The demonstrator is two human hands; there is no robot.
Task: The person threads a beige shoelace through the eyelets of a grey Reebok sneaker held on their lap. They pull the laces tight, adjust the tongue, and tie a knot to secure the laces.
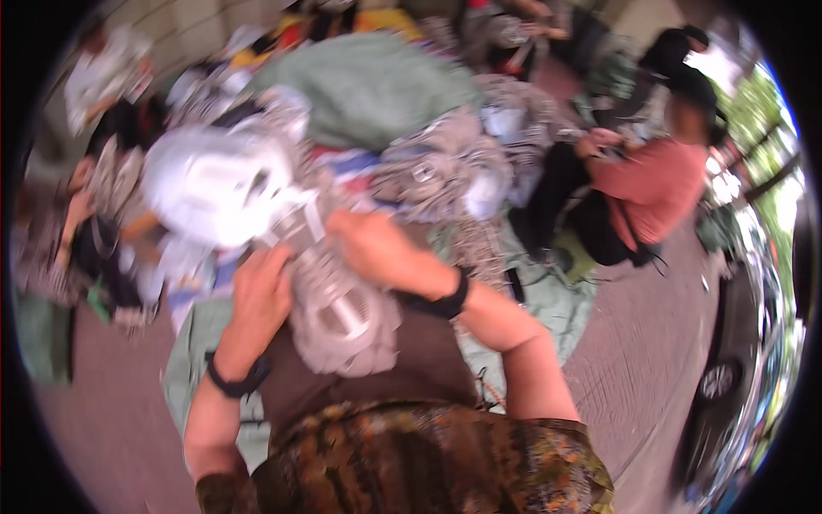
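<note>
A beige mesh shoe upper (pixel 347 313) with pale laces lies over my lap, its rounded toe toward me. My left hand (pixel 259 291) is closed on its left edge near the lacing. On the other side my right hand (pixel 377 250) is closed, fingertips at a white lace (pixel 313 216) by the upper's far end. Motion blur hides the exact grip of both. Just beyond my left hand is a bright white bundle (pixel 218 184), overexposed, its kind unclear. Dark bands circle both my wrists.
Heaps of greyish-beige uppers (pixel 445 167) lie ahead, beside a large green sack (pixel 368 90). A seated person in a coral top (pixel 651 184) is at the right; other people work at the left and back. Green sheeting (pixel 548 300) covers paving. A dark car (pixel 723 377) stands far right.
</note>
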